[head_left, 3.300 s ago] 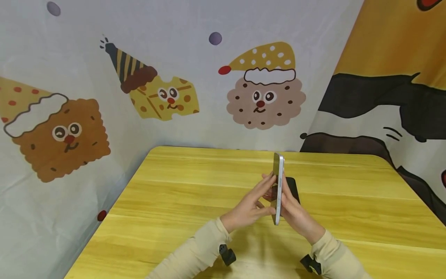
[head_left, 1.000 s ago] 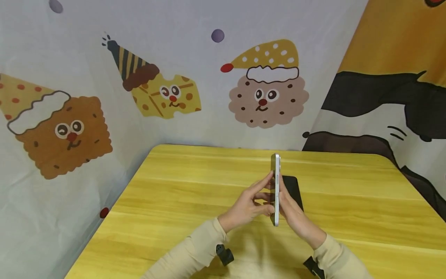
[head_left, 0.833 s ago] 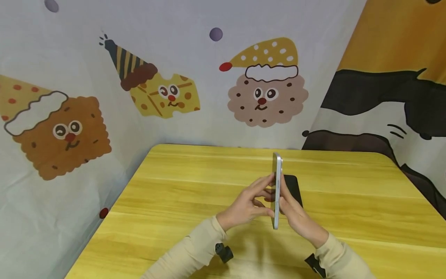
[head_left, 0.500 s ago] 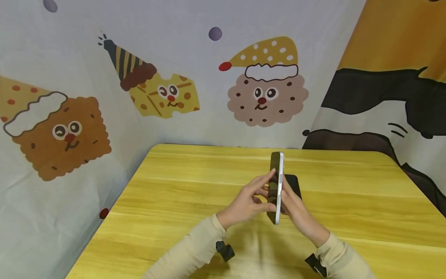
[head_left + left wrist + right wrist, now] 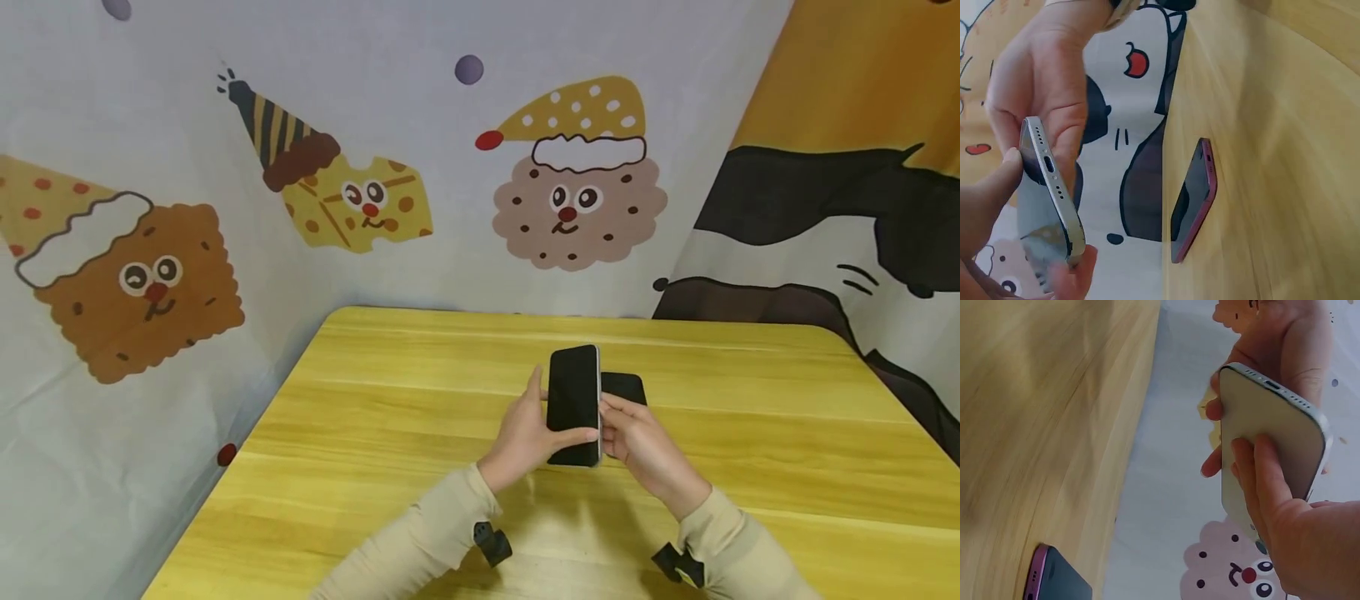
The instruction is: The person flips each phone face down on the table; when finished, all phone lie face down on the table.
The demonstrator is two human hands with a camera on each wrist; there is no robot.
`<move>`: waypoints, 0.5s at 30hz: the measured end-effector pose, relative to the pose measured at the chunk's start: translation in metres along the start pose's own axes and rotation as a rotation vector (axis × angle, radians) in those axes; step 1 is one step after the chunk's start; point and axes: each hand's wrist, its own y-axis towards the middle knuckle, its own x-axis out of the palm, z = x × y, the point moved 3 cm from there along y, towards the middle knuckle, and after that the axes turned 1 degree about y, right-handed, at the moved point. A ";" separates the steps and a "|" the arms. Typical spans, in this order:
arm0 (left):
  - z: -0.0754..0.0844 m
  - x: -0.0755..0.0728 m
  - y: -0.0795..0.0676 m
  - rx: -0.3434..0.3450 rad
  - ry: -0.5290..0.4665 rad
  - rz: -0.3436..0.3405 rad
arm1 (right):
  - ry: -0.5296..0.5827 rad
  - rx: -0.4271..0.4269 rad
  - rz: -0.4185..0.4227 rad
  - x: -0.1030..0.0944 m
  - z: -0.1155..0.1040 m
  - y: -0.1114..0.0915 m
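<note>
A smartphone (image 5: 573, 392) is held up above the table, its dark screen facing the head camera. My left hand (image 5: 517, 446) grips its left side, the thumb lying across the lower screen and the other fingers round the far edge. At the right edge is my right hand (image 5: 652, 458); in the right wrist view its fingers (image 5: 1266, 469) lie against the pale back of the phone (image 5: 1279, 419), the thumb near the side. The charging port shows on the silver bottom edge (image 5: 1049, 164) in the left wrist view. A second, dark smartphone (image 5: 626, 387) lies behind, partly hidden.
The second phone has a purple-red frame (image 5: 1211, 184) in the left wrist view and lies flat on the yellow wooden table (image 5: 420, 375). Black wrist devices (image 5: 492, 543) hang at both cuffs. A cartoon-printed cloth (image 5: 405, 108) stands behind the table.
The phone has turned from edge-on to showing its screen and dropped slightly. My left thumb has come across the screen, while the right hand has shifted from flat behind it to its right edge.
</note>
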 end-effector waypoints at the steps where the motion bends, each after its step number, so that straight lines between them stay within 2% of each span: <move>1: -0.002 -0.001 0.001 -0.023 -0.021 -0.005 | 0.018 0.000 -0.005 0.000 0.001 0.001; 4: -0.007 -0.005 0.005 -0.081 -0.146 -0.025 | 0.060 -0.020 -0.013 0.000 0.001 0.001; 8: -0.011 -0.011 0.007 -0.195 -0.456 -0.135 | 0.088 -0.054 -0.017 -0.002 0.000 0.001; 10: -0.012 -0.013 0.006 -0.261 -0.579 -0.192 | 0.092 -0.078 -0.030 -0.005 -0.001 0.001; 11: -0.013 -0.014 0.006 -0.283 -0.623 -0.216 | 0.091 -0.089 -0.037 -0.005 -0.002 0.001; 15: -0.014 -0.016 0.004 -0.303 -0.671 -0.266 | 0.099 -0.097 -0.047 -0.007 -0.002 0.004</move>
